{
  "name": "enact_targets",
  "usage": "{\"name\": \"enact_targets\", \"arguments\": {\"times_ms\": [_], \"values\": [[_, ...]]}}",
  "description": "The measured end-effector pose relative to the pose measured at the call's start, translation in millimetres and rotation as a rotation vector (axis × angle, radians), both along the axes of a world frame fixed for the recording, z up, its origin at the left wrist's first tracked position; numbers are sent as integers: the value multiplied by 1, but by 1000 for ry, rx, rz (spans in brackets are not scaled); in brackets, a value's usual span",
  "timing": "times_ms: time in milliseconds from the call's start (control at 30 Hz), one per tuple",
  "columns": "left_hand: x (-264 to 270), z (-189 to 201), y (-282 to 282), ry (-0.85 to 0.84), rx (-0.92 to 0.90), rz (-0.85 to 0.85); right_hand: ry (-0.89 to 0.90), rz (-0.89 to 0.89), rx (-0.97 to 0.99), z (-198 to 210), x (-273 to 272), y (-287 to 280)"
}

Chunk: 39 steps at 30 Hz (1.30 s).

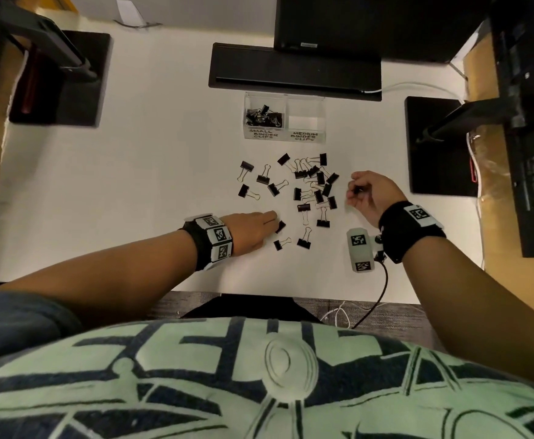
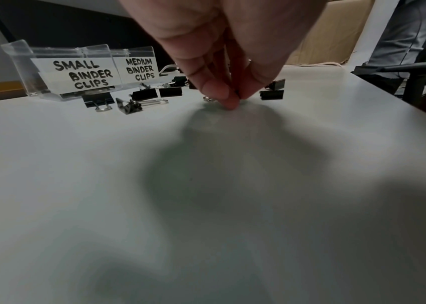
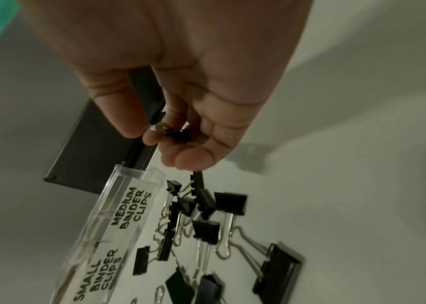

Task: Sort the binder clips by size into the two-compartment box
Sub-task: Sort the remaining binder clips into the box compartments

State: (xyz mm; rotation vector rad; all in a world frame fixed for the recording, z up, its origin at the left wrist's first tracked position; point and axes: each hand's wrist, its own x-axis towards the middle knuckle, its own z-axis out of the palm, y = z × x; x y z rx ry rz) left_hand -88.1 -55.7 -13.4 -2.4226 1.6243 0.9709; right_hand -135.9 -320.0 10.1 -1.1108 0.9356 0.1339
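Observation:
A clear two-compartment box (image 1: 307,136) stands at the back centre, labelled SMALL and MEDIUM BINDER CLIPS (image 2: 84,74) (image 3: 128,207). Its left compartment holds several small clips (image 1: 263,116); the right one holds nothing. Several black binder clips (image 1: 313,185) lie scattered on the white table in front of it. My left hand (image 1: 273,221) (image 2: 234,98) reaches down to the table, thumb and fingertips pinching a small clip (image 1: 280,226) that still lies on the surface. To the right of the pile, my right hand (image 1: 352,191) (image 3: 154,133) is raised and holds a small black clip (image 3: 179,133) in curled fingers.
A black monitor base (image 1: 294,71) sits right behind the box. Black stand plates lie at the left (image 1: 60,77) and right (image 1: 433,147). A white tagged device (image 1: 360,248) with a cable rests by my right wrist, near the table's front edge.

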Motion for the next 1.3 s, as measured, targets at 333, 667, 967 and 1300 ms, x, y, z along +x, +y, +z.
{"name": "enact_targets", "arguments": {"times_ms": [333,667,967,1300], "values": [[2,-3,3,58,-317,219,170,398,-550,-21,-7,7],[-17,0,-14,15,-105,74,177,545,-794,-16,13,21],[-17,-4,-16,-28,-99,18,71,510,-724,4,52,22],[2,2,6,126,-285,349,-80,549,-726,32,121,41]]}}
